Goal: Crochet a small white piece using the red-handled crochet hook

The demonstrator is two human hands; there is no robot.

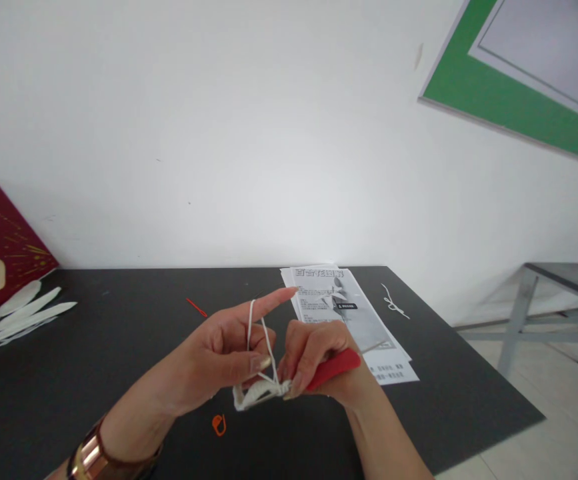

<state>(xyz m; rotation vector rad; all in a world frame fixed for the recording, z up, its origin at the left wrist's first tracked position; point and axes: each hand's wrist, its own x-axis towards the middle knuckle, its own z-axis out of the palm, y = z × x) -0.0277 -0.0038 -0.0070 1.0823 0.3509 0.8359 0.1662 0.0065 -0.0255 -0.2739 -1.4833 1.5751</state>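
My left hand (213,357) pinches a small white crochet piece (253,395) between thumb and fingers. Its index finger is stretched out to the right, with white yarn (270,343) looped over it and running down to the work. Closed around the red handle of a crochet hook (337,369), my right hand (321,343) meets the piece at its right end. The hook's tip is hidden among the stitches and fingers. Below my left hand, an orange stitch marker (219,425) lies on the dark table (133,320).
Printed sheets (369,320) lie behind my right hand, with a white yarn scrap (393,305) to their right. A red plastic needle (197,307) lies behind my left hand. White crocheted strips (23,317) rest at far left by a dark red box or bag (3,260). A bench (569,280) stands right.
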